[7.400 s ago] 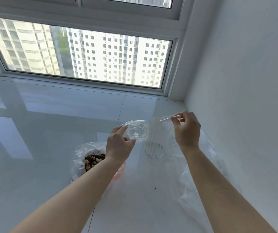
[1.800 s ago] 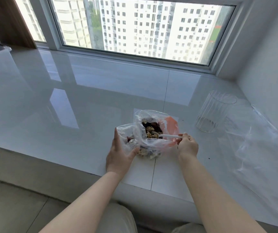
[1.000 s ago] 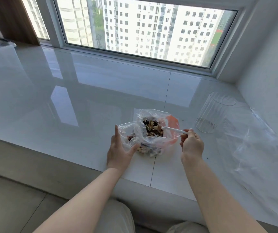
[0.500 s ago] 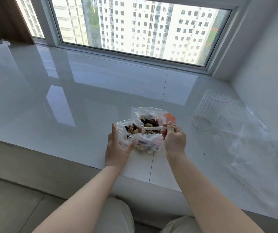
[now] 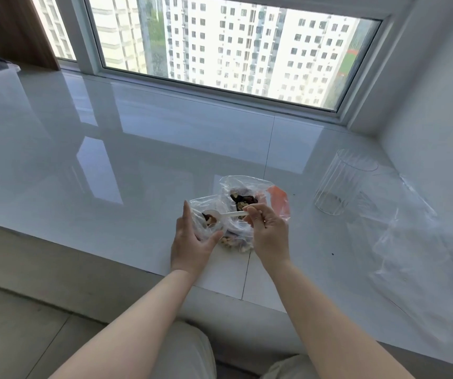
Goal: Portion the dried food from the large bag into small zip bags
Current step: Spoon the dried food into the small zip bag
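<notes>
Spoon (image 5: 226, 214) ran sideways from my right hand (image 5: 267, 228), which pinched its handle; its loaded bowl sat leftward inside the small zip bag (image 5: 206, 217) my left hand (image 5: 192, 242) gripped.

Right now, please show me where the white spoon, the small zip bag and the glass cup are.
white spoon (image 5: 233, 214): head view, on the middle of its handle.
small zip bag (image 5: 202, 205): head view, on its clear upper wall, beside the left hand's fingers.
glass cup (image 5: 340, 187): head view, on its ribbed side wall.
</notes>
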